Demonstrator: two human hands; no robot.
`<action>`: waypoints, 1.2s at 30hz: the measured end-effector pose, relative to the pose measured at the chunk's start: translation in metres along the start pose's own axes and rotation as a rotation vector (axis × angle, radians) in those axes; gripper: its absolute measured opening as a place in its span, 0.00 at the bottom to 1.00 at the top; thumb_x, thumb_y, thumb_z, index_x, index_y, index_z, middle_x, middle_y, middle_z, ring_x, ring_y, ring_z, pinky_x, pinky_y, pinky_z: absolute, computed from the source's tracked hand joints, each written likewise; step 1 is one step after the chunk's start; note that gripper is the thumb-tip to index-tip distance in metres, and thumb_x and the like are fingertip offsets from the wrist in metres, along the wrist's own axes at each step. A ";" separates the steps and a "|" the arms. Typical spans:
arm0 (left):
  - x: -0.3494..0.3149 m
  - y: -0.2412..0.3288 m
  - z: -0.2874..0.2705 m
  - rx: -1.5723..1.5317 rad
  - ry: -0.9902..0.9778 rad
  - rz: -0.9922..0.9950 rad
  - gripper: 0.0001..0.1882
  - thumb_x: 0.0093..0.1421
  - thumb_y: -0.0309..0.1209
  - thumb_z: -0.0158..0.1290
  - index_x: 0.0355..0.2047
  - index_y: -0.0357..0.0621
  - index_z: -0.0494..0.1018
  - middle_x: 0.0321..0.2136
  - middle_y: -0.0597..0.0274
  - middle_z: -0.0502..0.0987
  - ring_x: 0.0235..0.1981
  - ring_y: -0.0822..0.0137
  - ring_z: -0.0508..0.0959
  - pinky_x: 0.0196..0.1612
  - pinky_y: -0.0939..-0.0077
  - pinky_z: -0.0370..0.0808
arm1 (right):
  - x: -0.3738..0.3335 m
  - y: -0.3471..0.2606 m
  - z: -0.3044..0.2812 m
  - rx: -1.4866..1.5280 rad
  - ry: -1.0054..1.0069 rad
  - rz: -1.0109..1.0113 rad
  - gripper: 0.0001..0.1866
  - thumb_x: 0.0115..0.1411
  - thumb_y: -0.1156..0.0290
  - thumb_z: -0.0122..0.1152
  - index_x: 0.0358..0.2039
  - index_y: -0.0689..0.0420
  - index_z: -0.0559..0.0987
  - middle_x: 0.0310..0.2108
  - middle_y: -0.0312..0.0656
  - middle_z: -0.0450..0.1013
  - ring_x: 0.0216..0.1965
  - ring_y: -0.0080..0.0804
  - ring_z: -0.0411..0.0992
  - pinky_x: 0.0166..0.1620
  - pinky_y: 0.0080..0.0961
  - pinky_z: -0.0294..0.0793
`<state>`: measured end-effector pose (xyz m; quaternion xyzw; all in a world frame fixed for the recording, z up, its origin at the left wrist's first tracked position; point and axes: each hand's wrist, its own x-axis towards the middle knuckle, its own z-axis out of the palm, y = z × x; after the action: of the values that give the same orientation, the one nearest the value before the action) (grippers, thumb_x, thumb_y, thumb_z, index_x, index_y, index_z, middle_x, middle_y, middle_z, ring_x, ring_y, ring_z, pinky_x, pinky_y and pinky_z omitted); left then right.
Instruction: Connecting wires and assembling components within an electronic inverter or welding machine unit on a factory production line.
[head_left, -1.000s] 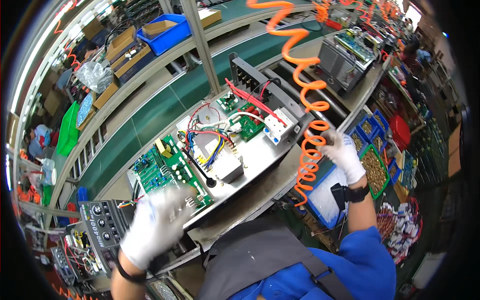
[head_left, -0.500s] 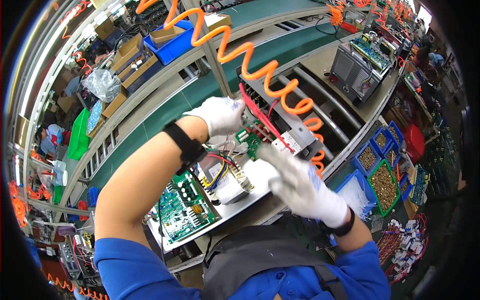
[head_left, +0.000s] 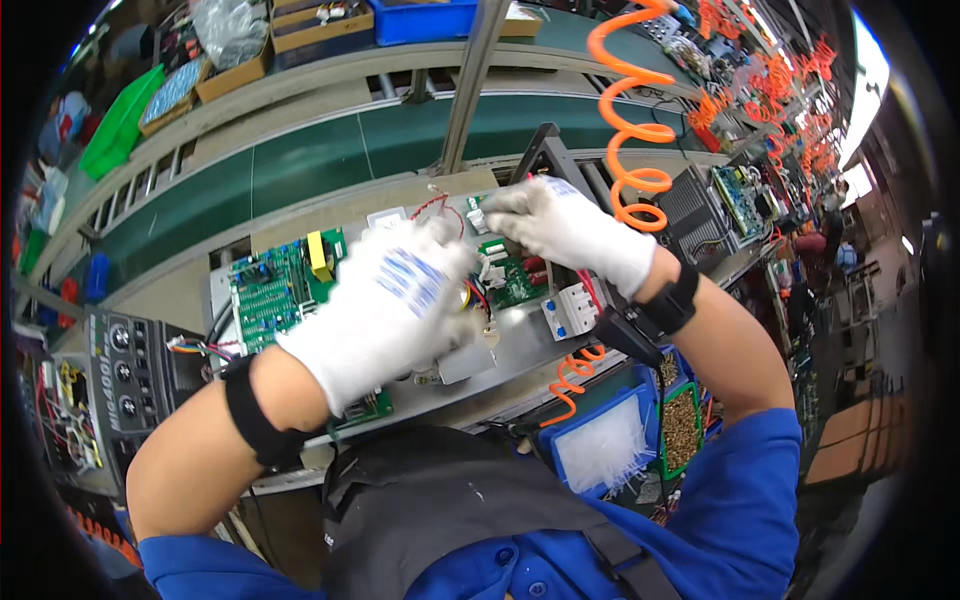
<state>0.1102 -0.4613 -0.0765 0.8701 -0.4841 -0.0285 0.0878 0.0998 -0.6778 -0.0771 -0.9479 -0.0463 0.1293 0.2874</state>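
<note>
The open metal chassis (head_left: 530,345) lies mid-view on the near side of the line, under both gloved hands, which are apart from each other. The left hand (head_left: 390,295) covers its middle and the inner edge of the large green circuit board (head_left: 265,310) with its yellow transformer (head_left: 319,256); its fingertips are blurred, so I cannot tell whether they grip anything. The right hand (head_left: 575,230) reaches in over the small green board (head_left: 515,280), fingers bent near a white connector (head_left: 477,217) — a grip on it cannot be made out. A white circuit breaker (head_left: 572,311) sits below that wrist. An orange coiled hose (head_left: 640,130) hangs just beyond the right hand, partly hidden lower down. A black control panel (head_left: 125,375) stands at left; a blue bin of clear plastic strips (head_left: 600,445) and a green-rimmed tray of brass-coloured parts (head_left: 664,445) sit at right — past the chassis's near edge.
</note>
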 end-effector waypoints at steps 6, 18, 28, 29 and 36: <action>-0.003 -0.003 0.026 0.045 -0.139 -0.046 0.17 0.55 0.37 0.59 0.43 0.43 0.77 0.38 0.53 0.78 0.47 0.56 0.78 0.45 0.57 0.72 | 0.056 0.017 0.008 -0.659 -0.225 -0.044 0.11 0.58 0.63 0.65 0.37 0.54 0.85 0.28 0.46 0.80 0.33 0.44 0.80 0.40 0.35 0.78; -0.047 -0.005 0.021 -0.292 0.093 -0.013 0.22 0.41 0.30 0.65 0.39 0.43 0.74 0.47 0.52 0.74 0.46 0.52 0.74 0.48 0.56 0.67 | 0.063 0.032 0.017 -0.833 -0.391 -0.139 0.11 0.58 0.65 0.63 0.40 0.53 0.81 0.31 0.45 0.80 0.39 0.45 0.80 0.40 0.40 0.79; -0.027 0.002 0.023 0.007 -0.015 -0.084 0.20 0.47 0.36 0.66 0.37 0.40 0.74 0.26 0.56 0.77 0.30 0.54 0.77 0.36 0.60 0.68 | 0.066 0.034 0.019 -0.803 -0.404 -0.225 0.10 0.58 0.67 0.61 0.38 0.58 0.82 0.34 0.48 0.80 0.39 0.48 0.80 0.41 0.41 0.79; -0.027 -0.001 0.026 -0.041 0.067 -0.042 0.19 0.48 0.34 0.66 0.37 0.40 0.74 0.27 0.56 0.77 0.30 0.53 0.77 0.37 0.59 0.69 | 0.067 0.035 0.020 -0.798 -0.398 -0.234 0.10 0.58 0.67 0.61 0.37 0.58 0.82 0.34 0.49 0.80 0.39 0.48 0.80 0.42 0.42 0.79; -0.027 -0.009 0.049 -0.365 0.305 -0.020 0.14 0.50 0.25 0.60 0.39 0.40 0.74 0.30 0.53 0.78 0.33 0.51 0.78 0.40 0.58 0.71 | 0.073 0.033 0.015 -0.702 -0.417 -0.233 0.09 0.54 0.72 0.63 0.36 0.58 0.82 0.34 0.48 0.79 0.40 0.49 0.79 0.44 0.40 0.78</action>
<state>0.0967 -0.4397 -0.1275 0.8388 -0.4436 0.0157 0.3154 0.1659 -0.6851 -0.1232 -0.9303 -0.2517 0.2612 -0.0555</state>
